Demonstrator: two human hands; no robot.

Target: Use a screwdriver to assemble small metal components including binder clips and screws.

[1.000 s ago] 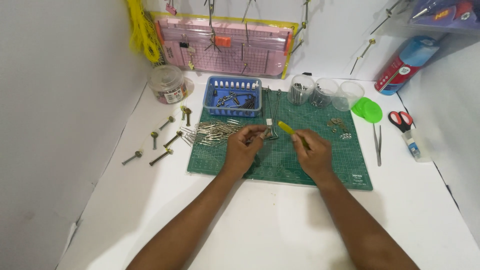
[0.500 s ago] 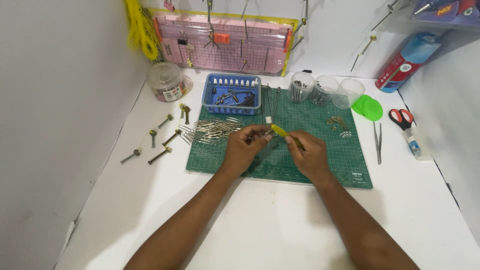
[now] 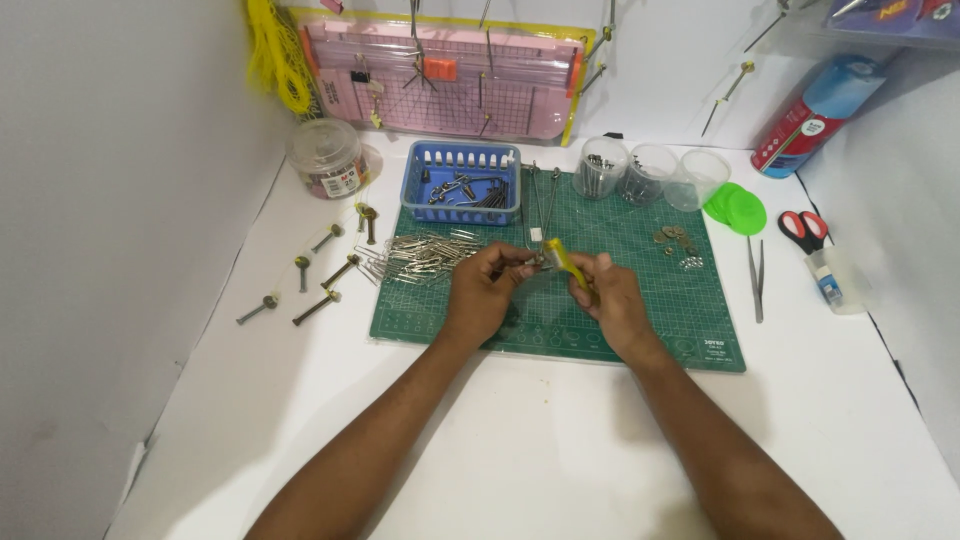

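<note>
The person's left hand was closed around a small metal piece, pinching it at the fingertips. The right hand gripped a yellow tool and held its tip against that piece. Both hands hovered just above the green mat, near its middle.

A pile of metal pins lay on the mat just beside the left hand. A blue basket with more metal bits stood behind the pile. Some long bolts lay on the white table, off to the left. Three clear cups and green lids stood at the far side, and tweezers and scissors lay to the right.

The metal piece looked tiny, so it could slip out of the fingers if the tool pushed too hard. It might then drop into the pile of pins and be hard to find. The left wrist was close to the pile too, so a small bump could scatter the pins.
</note>
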